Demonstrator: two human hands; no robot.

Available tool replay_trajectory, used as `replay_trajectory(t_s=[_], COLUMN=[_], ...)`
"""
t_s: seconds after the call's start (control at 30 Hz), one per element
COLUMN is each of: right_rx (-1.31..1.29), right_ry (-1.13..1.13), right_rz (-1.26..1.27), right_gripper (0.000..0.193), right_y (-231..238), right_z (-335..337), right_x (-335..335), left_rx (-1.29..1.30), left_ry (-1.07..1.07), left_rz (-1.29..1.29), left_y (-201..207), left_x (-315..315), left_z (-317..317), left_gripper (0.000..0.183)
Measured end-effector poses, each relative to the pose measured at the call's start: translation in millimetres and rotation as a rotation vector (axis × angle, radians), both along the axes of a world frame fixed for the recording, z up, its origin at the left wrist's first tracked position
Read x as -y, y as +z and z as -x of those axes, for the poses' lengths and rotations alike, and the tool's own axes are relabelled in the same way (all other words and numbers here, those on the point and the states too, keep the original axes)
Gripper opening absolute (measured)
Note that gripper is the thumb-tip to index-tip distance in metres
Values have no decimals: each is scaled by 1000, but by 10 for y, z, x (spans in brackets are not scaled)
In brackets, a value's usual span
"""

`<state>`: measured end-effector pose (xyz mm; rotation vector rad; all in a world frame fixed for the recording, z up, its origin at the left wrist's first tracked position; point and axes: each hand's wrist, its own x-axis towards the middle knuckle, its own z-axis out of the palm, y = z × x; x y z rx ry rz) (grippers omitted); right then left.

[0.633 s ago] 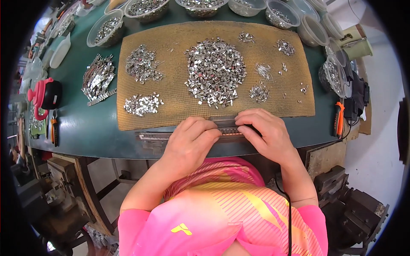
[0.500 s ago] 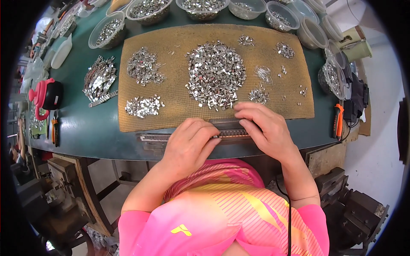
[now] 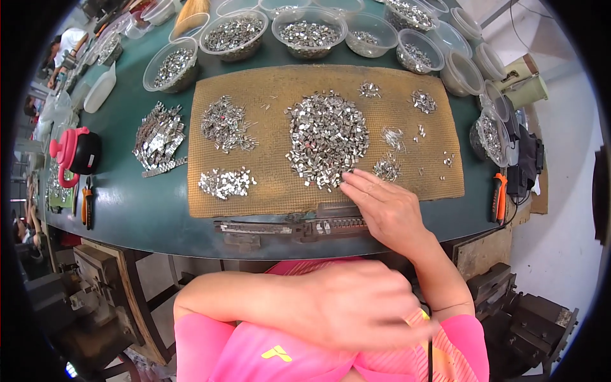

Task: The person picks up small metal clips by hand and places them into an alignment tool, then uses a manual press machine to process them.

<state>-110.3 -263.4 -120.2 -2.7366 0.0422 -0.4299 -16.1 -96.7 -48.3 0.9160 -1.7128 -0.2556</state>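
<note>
My left hand is raised across my chest, apart from the table, and its fingers are smeared by motion. At the near right edge of a large pile of small metal links, my right hand rests with its fingers together and fingertips on the pieces. Its thumb is hidden, so whatever it pinches cannot be made out. Below that hand, along the table's front edge, lies a long dark metal jig. A few shiny pieces sit in its slotted row; the hand partly covers its right end.
A tan textured mat carries several smaller heaps of links and pins. Left of it lie linked metal strips, a pink-and-black pot and orange-handled pliers. More pliers lie right. Plastic tubs line the back.
My left hand has left the jig and swung back across my chest. My right hand has shifted slightly toward the big pile's near edge. The view has tilted up a little.
</note>
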Motion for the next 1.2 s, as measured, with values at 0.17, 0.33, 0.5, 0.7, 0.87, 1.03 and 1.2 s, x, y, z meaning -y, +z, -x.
replay_trajectory(t_s=[0.17, 0.33, 0.5, 0.7, 0.87, 1.03, 1.2], right_rx=[-30, 34, 47, 33, -28, -16, -33], right_ry=[20, -31, -167, -208, -192, -152, -112], right_rz=[-108, -216, -248, -122, -56, -62, 12], right_gripper=[31, 20, 16, 16, 14, 14, 14], right_y=[69, 100, 56, -14, -28, -38, -60], right_z=[162, 243, 260, 140, 46, 42, 16], right_x=[65, 195, 234, 190, 171, 241, 232], left_rx=[-225, -162, -521, -259, 50, 272, 413], left_ry=[-362, -672, -570, -427, 253, 505, 538], left_rz=[85, -1, -180, 166, -180, -487, -493], left_y=[344, 430, 272, 136, 9, -501, -724], left_x=[194, 216, -52, -16, -194, 51, 272], left_z=[-43, -84, 68, -226, -374, -629, -557], left_gripper=[39, 26, 21, 29, 22, 29, 22])
